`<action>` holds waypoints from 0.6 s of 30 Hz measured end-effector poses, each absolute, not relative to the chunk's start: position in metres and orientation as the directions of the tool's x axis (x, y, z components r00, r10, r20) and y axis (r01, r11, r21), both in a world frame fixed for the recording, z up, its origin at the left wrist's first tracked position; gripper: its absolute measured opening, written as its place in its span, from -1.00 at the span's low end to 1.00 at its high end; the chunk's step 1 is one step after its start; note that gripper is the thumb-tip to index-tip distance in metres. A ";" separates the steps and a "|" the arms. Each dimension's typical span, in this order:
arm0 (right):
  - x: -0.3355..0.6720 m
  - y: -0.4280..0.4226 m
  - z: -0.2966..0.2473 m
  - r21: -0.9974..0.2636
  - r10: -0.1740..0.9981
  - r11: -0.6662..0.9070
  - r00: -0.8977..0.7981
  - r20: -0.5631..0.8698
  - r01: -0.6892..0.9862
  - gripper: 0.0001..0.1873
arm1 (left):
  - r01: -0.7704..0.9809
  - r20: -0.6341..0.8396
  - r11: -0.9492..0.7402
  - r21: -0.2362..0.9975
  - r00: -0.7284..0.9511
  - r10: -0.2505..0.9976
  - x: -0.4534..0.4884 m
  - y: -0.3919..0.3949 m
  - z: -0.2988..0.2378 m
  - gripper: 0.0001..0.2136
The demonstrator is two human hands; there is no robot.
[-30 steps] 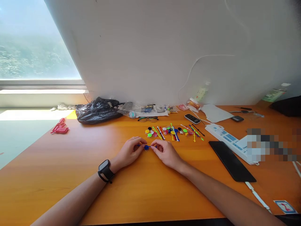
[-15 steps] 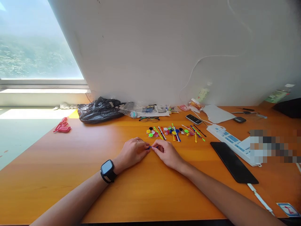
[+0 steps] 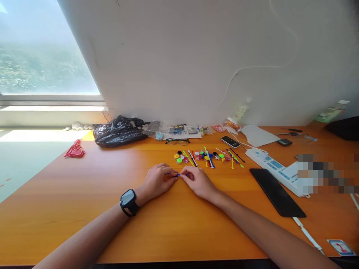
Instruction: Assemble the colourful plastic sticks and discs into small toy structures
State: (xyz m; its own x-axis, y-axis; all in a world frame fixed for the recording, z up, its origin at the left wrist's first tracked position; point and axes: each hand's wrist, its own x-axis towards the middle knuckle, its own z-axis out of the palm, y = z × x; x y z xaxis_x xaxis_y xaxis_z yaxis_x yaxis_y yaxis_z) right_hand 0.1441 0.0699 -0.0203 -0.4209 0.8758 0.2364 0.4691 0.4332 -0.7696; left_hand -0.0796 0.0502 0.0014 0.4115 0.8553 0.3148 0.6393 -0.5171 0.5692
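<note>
Between my fingertips, low over the wooden table, is a thin blue plastic stick (image 3: 178, 175), mostly covered by the fingers. My left hand (image 3: 159, 180) pinches its left part, and a dark watch (image 3: 128, 201) sits on that wrist. On the other side my right hand (image 3: 198, 182) grips the stick between thumb and forefinger. Just beyond both hands lie colourful plastic sticks with arrow-like ends, among them a yellow stick (image 3: 232, 163), and small round pieces, including a bright green disc (image 3: 179, 161).
Eyeglasses (image 3: 177, 142) and a black plastic bag (image 3: 119, 130) lie toward the wall. To the right are a black phone (image 3: 277, 192) on a cable, a white power strip (image 3: 273, 170) and a small black-and-white device (image 3: 230, 141). A red plastic piece (image 3: 74, 149) rests at left.
Both hands stay almost in place, still pinching the blue stick. A little more of it shows by the left fingers. The view has shifted slightly.
</note>
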 end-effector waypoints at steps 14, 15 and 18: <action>0.145 0.066 -0.016 -0.691 0.840 0.513 -0.461 0.285 0.509 -0.86 | 0.567 0.318 -0.475 0.673 0.359 0.878 -0.085 0.055 -0.011 -0.85; 0.145 0.066 -0.016 -0.689 0.837 0.519 -0.466 0.288 0.506 -0.87 | 0.568 0.314 -0.471 0.675 0.357 0.880 -0.085 0.055 -0.012 -0.85; 0.145 0.064 -0.015 -0.688 0.832 0.524 -0.472 0.290 0.502 -0.87 | 0.586 0.298 -0.454 0.671 0.347 0.889 -0.086 0.056 -0.013 -0.84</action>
State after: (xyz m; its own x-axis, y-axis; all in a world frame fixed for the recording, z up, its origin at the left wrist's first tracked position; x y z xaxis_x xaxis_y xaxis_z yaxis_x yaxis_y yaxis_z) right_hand 0.1453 0.0641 -0.0153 -0.4720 0.8324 0.2903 0.5016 0.5244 -0.6880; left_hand -0.0860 0.0561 -0.0134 0.3467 0.8894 0.2980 0.5864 -0.4535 0.6712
